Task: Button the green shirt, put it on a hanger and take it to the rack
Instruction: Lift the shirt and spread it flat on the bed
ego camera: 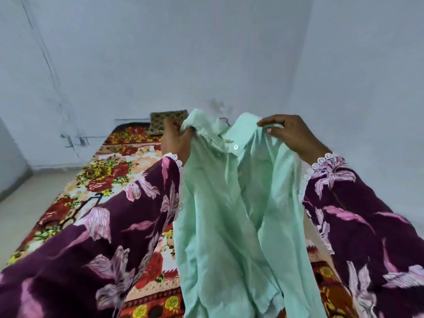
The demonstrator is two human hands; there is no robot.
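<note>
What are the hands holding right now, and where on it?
Both hold the green shirt up by its shoulders beside the collar: left hand on one, right hand on the other.

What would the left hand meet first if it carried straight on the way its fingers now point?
Probably the dark patterned cushion just beyond the left hand, which grips the green shirt near the collar; then the pale wall. Depth is unclear in this view.

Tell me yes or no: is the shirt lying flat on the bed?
No: both hands, left and right, hold the shirt up by its shoulders, so it hangs above the bed.
</note>
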